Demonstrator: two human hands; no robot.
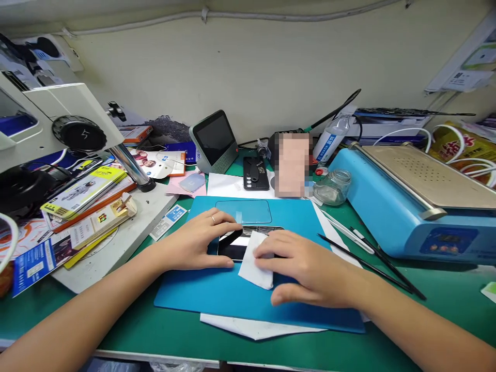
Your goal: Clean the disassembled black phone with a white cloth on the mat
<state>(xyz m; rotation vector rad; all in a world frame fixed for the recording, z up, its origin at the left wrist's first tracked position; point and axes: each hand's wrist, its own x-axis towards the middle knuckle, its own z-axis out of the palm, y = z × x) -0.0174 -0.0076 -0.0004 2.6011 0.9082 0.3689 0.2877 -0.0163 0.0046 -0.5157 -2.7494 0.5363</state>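
Note:
A smartphone (232,252) with a glossy, reflective dark screen lies flat on the blue mat (186,292). My left hand (205,240) wears a ring and spans the phone's left end, fingers at the far edge and thumb at the near edge. My right hand (306,263) presses a folded white wipe (253,274) onto the screen with its fingertips, the thumb held apart. The wipe and the right hand hide the phone's right part. Just beyond the phone lies a clear screen protector (256,209) with a dark border.
A blue heating-plate machine (387,222) stands right, beside tweezers (372,263) and a glass jar (333,186). Behind the mat are a black phone (256,173), a small display (215,142) and a bottle (333,137). A microscope stand (73,119) and boxes (85,191) crowd the left.

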